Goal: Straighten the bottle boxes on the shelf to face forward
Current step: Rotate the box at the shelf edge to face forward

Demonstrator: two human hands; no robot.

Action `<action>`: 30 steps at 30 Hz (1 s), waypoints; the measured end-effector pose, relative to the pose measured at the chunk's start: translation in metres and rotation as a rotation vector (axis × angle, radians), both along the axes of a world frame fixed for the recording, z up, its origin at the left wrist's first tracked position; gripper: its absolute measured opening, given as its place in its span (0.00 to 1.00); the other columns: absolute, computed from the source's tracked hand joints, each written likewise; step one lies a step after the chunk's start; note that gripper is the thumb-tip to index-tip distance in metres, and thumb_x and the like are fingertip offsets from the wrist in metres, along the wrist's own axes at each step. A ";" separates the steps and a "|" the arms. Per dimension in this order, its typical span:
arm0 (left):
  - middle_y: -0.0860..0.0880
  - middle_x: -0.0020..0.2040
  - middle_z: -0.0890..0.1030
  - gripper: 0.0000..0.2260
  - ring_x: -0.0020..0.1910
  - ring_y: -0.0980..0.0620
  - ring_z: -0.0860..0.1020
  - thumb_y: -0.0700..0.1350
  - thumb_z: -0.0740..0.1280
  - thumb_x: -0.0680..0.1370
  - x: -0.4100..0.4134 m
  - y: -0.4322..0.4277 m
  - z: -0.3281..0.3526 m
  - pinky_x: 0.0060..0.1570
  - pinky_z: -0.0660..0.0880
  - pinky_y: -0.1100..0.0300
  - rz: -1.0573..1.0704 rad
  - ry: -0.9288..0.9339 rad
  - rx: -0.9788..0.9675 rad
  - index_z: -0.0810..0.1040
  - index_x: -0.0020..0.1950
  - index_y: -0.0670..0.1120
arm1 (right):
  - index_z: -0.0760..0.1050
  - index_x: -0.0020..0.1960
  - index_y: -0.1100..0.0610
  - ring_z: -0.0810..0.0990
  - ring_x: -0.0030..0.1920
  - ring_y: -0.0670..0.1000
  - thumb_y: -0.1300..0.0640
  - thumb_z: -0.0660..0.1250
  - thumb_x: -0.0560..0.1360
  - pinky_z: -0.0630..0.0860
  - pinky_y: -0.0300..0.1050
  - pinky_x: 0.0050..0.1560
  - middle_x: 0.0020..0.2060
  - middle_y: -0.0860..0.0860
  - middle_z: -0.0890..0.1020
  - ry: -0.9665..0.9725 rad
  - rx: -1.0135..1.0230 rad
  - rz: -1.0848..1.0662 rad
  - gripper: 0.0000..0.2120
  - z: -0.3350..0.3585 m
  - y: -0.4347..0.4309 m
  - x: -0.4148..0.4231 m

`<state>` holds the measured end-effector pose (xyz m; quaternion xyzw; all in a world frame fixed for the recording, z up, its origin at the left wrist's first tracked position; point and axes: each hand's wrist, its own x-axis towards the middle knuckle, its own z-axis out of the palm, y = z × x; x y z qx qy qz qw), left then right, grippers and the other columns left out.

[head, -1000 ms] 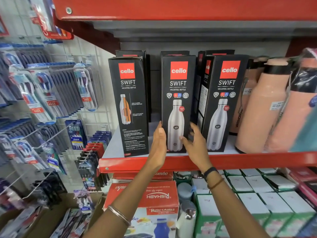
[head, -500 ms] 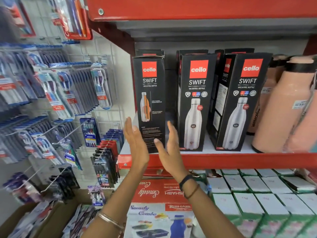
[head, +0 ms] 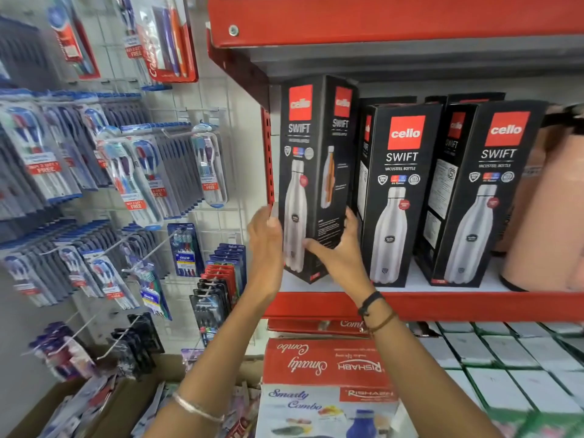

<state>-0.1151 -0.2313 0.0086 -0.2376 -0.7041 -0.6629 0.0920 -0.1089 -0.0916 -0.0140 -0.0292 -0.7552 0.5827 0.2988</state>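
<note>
**A:** While both hands are on it, the leftmost bottle box (head: pixel 311 172) stands at the left end of the shelf (head: pixel 442 303), turned corner-on. Two faces show, the bottle-picture face to the left and a text face to the right. Looks tilted, near corner at the shelf's front edge.

**B:** Grip?

**A:** Left hand (head: pixel 265 248) flat against the box's left edge, fingers straight up. Right hand (head: pixel 339 249) wrapped round the lower right side, thumb across the front corner. Box is clamped between the two palms.

**B:** Other boxes?

**A:** Middle bottle box (head: pixel 396 194) just to the right, upright, front face mostly to camera. Right bottle box (head: pixel 483 194) next to it, angled a bit, side panel visible. More black boxes behind both, only the tops show.

**B:** Neighbours?

**A:** Peach flask (head: pixel 550 210) right of the row, partly blurred. Red upper shelf (head: pixel 395 17) overhead. Toothbrush packs (head: pixel 132 172) hanging on a wire grid to the left. Below the shelf, a red-and-white combo box (head: pixel 328 384) and rows of white-topped green boxes (head: pixel 512 368).

**B:** Wrists?

**A:** Dark band (head: pixel 369 301) and a brown thread on the right, silver bangle (head: pixel 197 407) on the left forearm.
</note>
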 end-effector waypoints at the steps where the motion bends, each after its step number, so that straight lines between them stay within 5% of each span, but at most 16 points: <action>1: 0.55 0.77 0.55 0.44 0.74 0.58 0.54 0.78 0.44 0.66 -0.005 -0.001 0.004 0.75 0.54 0.48 0.028 -0.045 0.003 0.51 0.76 0.56 | 0.48 0.76 0.46 0.61 0.75 0.50 0.48 0.75 0.64 0.62 0.55 0.74 0.75 0.50 0.61 -0.004 -0.038 0.043 0.50 -0.001 0.003 0.000; 6: 0.61 0.74 0.61 0.31 0.75 0.48 0.61 0.67 0.41 0.75 -0.014 0.002 -0.003 0.73 0.60 0.42 -0.185 -0.112 0.027 0.55 0.76 0.57 | 0.47 0.77 0.48 0.54 0.77 0.47 0.54 0.67 0.74 0.55 0.52 0.77 0.78 0.48 0.55 -0.012 0.077 0.103 0.39 -0.008 0.013 0.000; 9: 0.77 0.63 0.66 0.38 0.67 0.59 0.67 0.79 0.47 0.63 -0.012 0.003 -0.013 0.60 0.70 0.56 -0.225 -0.125 0.022 0.59 0.71 0.67 | 0.52 0.76 0.50 0.59 0.76 0.48 0.57 0.64 0.77 0.59 0.49 0.75 0.76 0.51 0.61 0.002 0.112 0.095 0.32 -0.014 0.018 0.000; 12: 0.85 0.54 0.68 0.34 0.61 0.69 0.67 0.81 0.49 0.59 -0.009 0.000 -0.019 0.52 0.69 0.65 -0.237 -0.140 0.007 0.60 0.63 0.74 | 0.57 0.74 0.49 0.65 0.73 0.48 0.59 0.67 0.75 0.63 0.43 0.73 0.74 0.52 0.67 -0.013 0.079 0.094 0.32 -0.024 0.021 0.004; 14: 0.82 0.60 0.66 0.30 0.65 0.70 0.66 0.78 0.47 0.64 -0.007 0.001 -0.026 0.61 0.70 0.59 -0.234 -0.112 -0.005 0.59 0.65 0.73 | 0.58 0.74 0.49 0.68 0.72 0.49 0.59 0.67 0.75 0.64 0.40 0.71 0.72 0.52 0.69 -0.049 0.097 0.054 0.31 -0.029 0.022 0.005; 16: 0.70 0.72 0.61 0.33 0.74 0.61 0.60 0.76 0.46 0.67 -0.005 0.003 -0.032 0.73 0.60 0.47 -0.225 -0.080 -0.001 0.56 0.71 0.69 | 0.59 0.74 0.49 0.70 0.71 0.51 0.58 0.67 0.75 0.65 0.38 0.68 0.70 0.52 0.71 -0.086 0.130 0.016 0.30 -0.029 0.023 0.006; 20: 0.60 0.78 0.57 0.34 0.77 0.55 0.55 0.79 0.47 0.63 -0.008 0.007 -0.038 0.75 0.53 0.40 -0.142 -0.078 0.040 0.56 0.68 0.72 | 0.63 0.73 0.55 0.75 0.65 0.50 0.50 0.62 0.78 0.69 0.40 0.63 0.65 0.53 0.77 -0.068 0.093 -0.055 0.25 -0.029 0.016 0.011; 23: 0.67 0.73 0.60 0.35 0.76 0.56 0.57 0.79 0.47 0.63 -0.004 0.009 -0.035 0.75 0.55 0.44 -0.133 -0.086 0.057 0.55 0.69 0.71 | 0.69 0.64 0.46 0.76 0.61 0.48 0.46 0.56 0.79 0.72 0.49 0.65 0.55 0.40 0.77 -0.006 -0.060 -0.067 0.15 -0.035 0.012 0.015; 26: 0.71 0.67 0.61 0.35 0.74 0.59 0.60 0.76 0.46 0.67 0.005 0.010 -0.031 0.76 0.55 0.49 -0.153 -0.068 0.065 0.55 0.71 0.65 | 0.71 0.56 0.35 0.75 0.63 0.47 0.42 0.54 0.78 0.70 0.51 0.68 0.59 0.40 0.77 0.008 -0.135 -0.003 0.10 -0.037 0.011 0.018; 28: 0.73 0.65 0.62 0.29 0.71 0.63 0.62 0.69 0.43 0.71 0.010 0.009 -0.030 0.76 0.55 0.47 -0.153 -0.066 0.064 0.56 0.71 0.64 | 0.71 0.59 0.38 0.74 0.65 0.48 0.39 0.55 0.76 0.71 0.45 0.67 0.65 0.47 0.76 0.004 -0.182 0.049 0.14 -0.035 0.010 0.025; 30: 0.77 0.63 0.63 0.31 0.67 0.71 0.63 0.73 0.44 0.69 0.014 0.005 -0.030 0.75 0.57 0.51 -0.152 -0.069 0.042 0.57 0.70 0.67 | 0.72 0.66 0.47 0.74 0.67 0.50 0.42 0.55 0.77 0.73 0.39 0.63 0.68 0.51 0.74 0.001 -0.218 0.078 0.21 -0.037 0.011 0.031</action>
